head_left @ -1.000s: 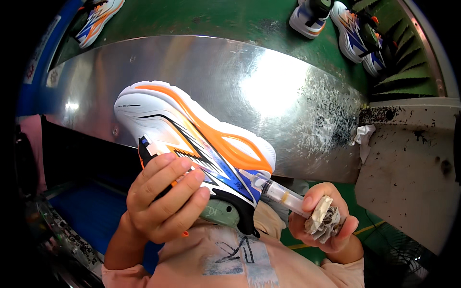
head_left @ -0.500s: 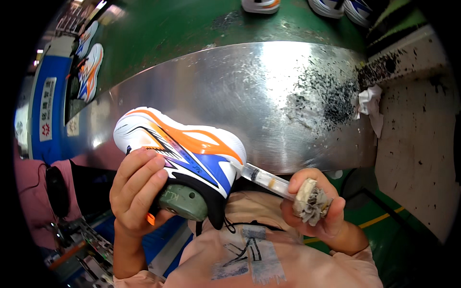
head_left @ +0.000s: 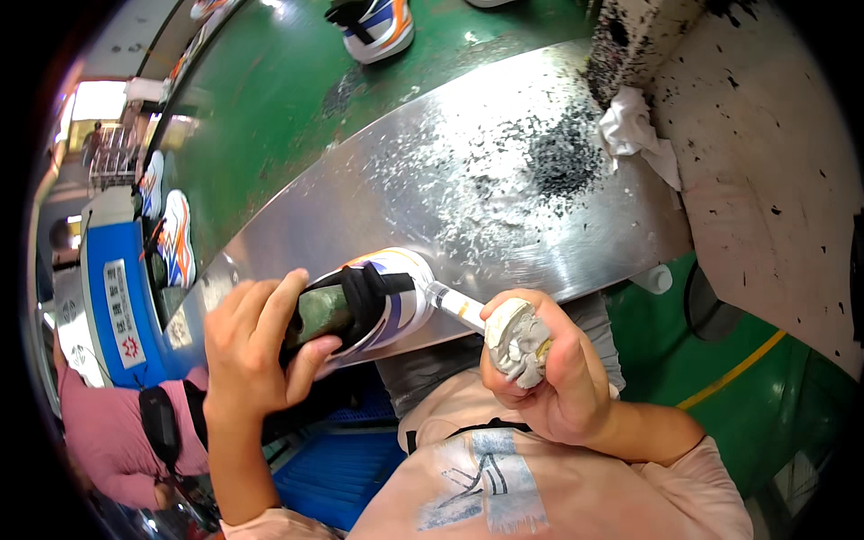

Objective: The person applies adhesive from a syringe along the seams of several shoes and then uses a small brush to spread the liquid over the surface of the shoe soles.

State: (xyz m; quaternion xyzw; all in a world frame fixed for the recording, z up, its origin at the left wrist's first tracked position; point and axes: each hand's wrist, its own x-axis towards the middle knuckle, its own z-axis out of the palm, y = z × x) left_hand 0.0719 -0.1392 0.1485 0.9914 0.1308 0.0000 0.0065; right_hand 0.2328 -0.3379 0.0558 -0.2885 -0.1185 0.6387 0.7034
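My left hand (head_left: pixel 261 337) is closed around a white sneaker (head_left: pixel 409 310) with orange and blue parts and a black collar. A green shoe last (head_left: pixel 326 310) fills its opening, and the toe is hidden behind my hand. A clear syringe (head_left: pixel 459 308) is gripped in my right hand (head_left: pixel 571 382). Its tip is at the sneaker's heel, touching or very close. A crumpled whitish-grey wad (head_left: pixel 517 346) sits at the syringe's rear end, between my thumb and fingers.
Under the sneaker lies a metal plate (head_left: pixel 360 211), dotted with black specks. Crumpled white paper (head_left: pixel 634 135) lies by a stained panel (head_left: pixel 756 180). More sneakers stand on the green surface beyond (head_left: pixel 373 31) and beside a blue machine (head_left: pixel 126 301). A person in pink (head_left: pixel 112 432) is at left.
The sneaker has turned from its side view so its heel and opening face up. My left hand has turned with it. The syringe stays by the heel. The whole view has also shifted.
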